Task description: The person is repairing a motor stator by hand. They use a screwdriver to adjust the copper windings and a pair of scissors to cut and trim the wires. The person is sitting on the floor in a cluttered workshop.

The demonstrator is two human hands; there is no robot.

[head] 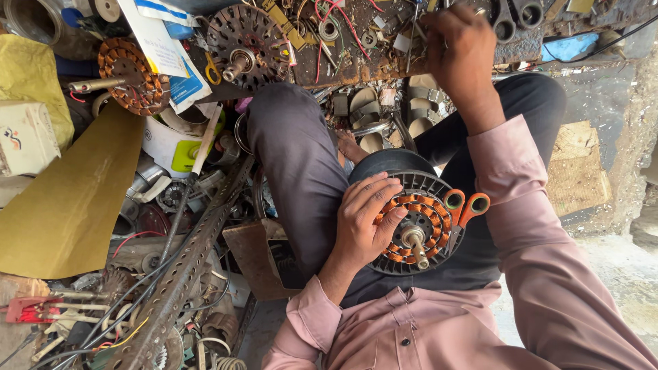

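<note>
A round fan-motor stator (419, 236) with copper windings, a black slotted rim and a short shaft lies on my lap. My left hand (363, 220) grips its left side, fingers curled over the windings. Orange-handled scissors (467, 205) rest against the stator's upper right edge. My right hand (458, 49) is stretched out to the rusty workbench edge (356, 68), its fingers curled among small metal parts and wires. Whether that hand holds anything is hidden by the hand itself.
Two other wound stators (131, 75) (249, 42) lie at the back left among wires and papers. A perforated metal angle bar (186, 270) runs diagonally across scrap parts on the left. Nearby are a yellow sheet (62, 205), a white box (24, 137) and a wooden board (577, 168) on the right.
</note>
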